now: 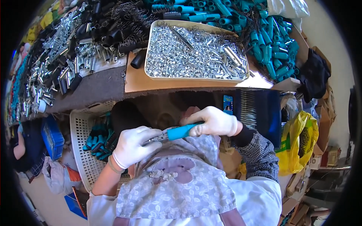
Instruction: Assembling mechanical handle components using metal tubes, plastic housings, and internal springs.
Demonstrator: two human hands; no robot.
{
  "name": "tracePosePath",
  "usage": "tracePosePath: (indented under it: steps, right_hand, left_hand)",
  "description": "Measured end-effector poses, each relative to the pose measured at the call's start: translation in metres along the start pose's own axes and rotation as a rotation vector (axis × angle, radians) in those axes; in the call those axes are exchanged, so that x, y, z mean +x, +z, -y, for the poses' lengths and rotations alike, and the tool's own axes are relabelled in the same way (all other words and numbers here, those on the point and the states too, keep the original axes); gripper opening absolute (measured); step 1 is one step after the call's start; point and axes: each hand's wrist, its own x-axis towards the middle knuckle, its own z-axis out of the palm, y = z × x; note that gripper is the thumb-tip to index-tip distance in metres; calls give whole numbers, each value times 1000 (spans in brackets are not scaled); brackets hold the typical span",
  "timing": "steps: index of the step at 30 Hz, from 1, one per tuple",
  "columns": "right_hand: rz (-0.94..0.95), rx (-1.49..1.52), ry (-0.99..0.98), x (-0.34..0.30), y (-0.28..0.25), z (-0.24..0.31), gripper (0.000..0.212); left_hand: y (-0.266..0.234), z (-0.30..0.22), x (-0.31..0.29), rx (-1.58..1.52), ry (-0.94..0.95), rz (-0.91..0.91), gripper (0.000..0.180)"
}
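Observation:
Above my lap, both white-gloved hands hold one slim tool, a teal plastic sleeve (181, 132) with a shiny metal part (160, 138) sticking out of its left end. My left hand (135, 145) is closed round the metal part. At the sleeve's right end, my right hand (214, 122) grips the teal plastic, its fingers covering that tip. Beyond the hands, on the bench, a cream tray (196, 78) is full of small silvery metal pieces. A dark pointed rod (181, 37) and a metal tube (233, 56) lie on top of them.
Teal sleeves (269, 52) and dark springs (132, 19) are heaped behind and beside the tray. Metal parts and black tubes (69, 71) cover the bench's left. Below it stand a white basket (85, 162) holding teal-handled pieces, a phone (227, 104), and a yellow bag (298, 147).

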Motion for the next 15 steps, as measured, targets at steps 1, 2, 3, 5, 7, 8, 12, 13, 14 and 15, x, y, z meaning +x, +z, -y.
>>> tracePosePath:
  steps: [1, 2, 3, 5, 7, 8, 12, 13, 14, 15]
  right_hand:
    - [-38, -25, -31, 3, 10, 0, 32]
    - [-82, -50, -60, 5, 20, 0, 31]
    - [-98, -35, -26, 5, 28, 3, 30]
    - [-137, 29, -130, 12, 40, -7, 32]
    - [10, 282, 129, 9, 42, -8, 34]
    - [64, 401, 187, 9, 45, -7, 35]
    - [122, 401, 164, 8, 50, -13, 38]
    - [81, 334, 135, 8, 53, -13, 38]
    - [40, 266, 107, 7, 55, -13, 39]
    - [46, 229, 96, 8, 57, -15, 43]
  left_hand:
    - [2, -3, 0, 3, 0, 2, 35]
    - [5, -7, 2, 49, -36, -6, 39]
    - [8, -9, 3, 96, -72, -14, 44]
    - [8, -10, 3, 175, 0, -7, 51]
    - [5, -17, 4, 244, 2, 92, 51]
    - [7, -17, 1, 213, -21, 117, 49]
    - [13, -17, -4, 186, -5, 168, 49]
    - [15, -16, -6, 183, -23, 179, 51]
    - [16, -16, -7, 182, -41, 191, 52]
    - [19, -16, -7, 182, -34, 191, 52]
